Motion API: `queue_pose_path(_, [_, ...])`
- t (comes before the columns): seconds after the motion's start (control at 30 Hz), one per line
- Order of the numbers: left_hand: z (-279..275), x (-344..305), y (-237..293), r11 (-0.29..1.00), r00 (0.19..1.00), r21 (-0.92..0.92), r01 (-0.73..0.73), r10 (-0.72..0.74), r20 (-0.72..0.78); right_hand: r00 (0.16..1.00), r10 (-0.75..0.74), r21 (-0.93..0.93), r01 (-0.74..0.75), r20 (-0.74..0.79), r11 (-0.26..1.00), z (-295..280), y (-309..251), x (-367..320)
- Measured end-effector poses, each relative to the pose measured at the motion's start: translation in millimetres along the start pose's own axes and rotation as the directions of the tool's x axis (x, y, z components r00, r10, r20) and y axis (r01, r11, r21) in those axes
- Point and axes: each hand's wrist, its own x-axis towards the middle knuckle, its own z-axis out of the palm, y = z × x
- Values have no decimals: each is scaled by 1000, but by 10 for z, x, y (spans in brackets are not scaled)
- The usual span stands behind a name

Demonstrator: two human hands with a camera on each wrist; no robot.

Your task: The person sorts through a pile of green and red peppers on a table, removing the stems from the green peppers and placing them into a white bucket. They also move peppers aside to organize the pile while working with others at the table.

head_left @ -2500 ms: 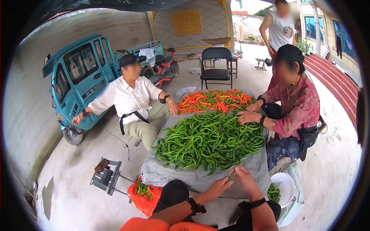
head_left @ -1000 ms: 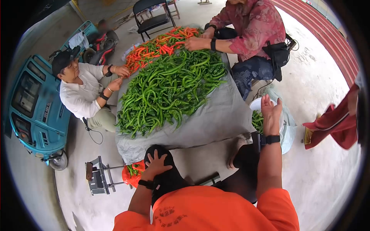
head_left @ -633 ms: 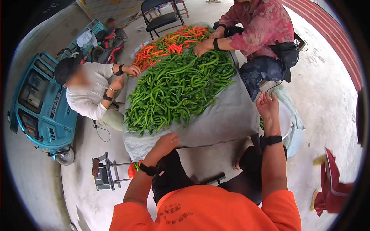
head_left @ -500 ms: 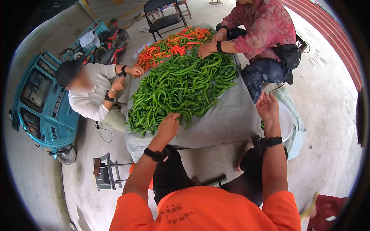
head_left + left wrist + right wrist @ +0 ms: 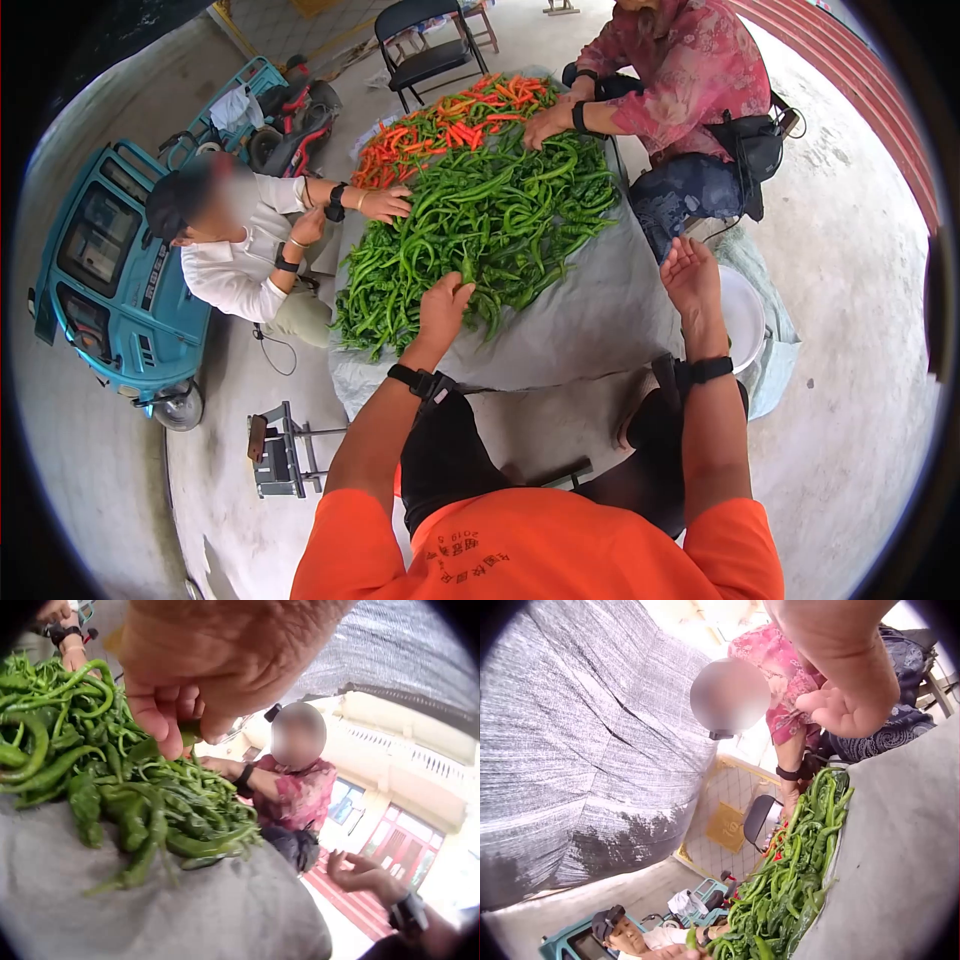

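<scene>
Left hand (image 5: 445,305) is reaching onto the near edge of the green chili pepper pile (image 5: 480,225) and pinching one green chili pepper (image 5: 187,735) between thumb and curled fingers, as the left wrist view is showing. That pepper is sitting at the pile's near rim, on the grey-covered desk (image 5: 590,320). Right hand (image 5: 690,278) is hovering palm up, fingers relaxed and holding nothing, over the white basin (image 5: 748,325) just beside the desk.

The pepper is looking light, slender and glossy, so it is probably feeling a little slick and bending easily, and likely snapping if it is folded hard. Its curved neighbours are lying tangled around it and may be dragging along with it. The thicker stem end is seeming the surest place to grip, with a firm but gentle pinch.
</scene>
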Motion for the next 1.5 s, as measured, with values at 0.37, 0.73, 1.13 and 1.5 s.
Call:
queue_pose_path(0.37, [254,-551,735,944,971,-328,29,51,234,730,532,-835,96,429,542,664,654,-647])
queue_pose_path(0.73, [530,-742,885,865,859,81,-495,474,192,712,494,-852,299,499,430,543,833,-717])
queue_pose_path(1.13, [550,-813,862,939,928,-11,-343,341,148,705,550,-889,282,448,361,573,959,-707])
queue_pose_path(1.5, [373,-840,745,954,961,-125,-272,275,13,803,480,-912,183,354,367,597,731,-723])
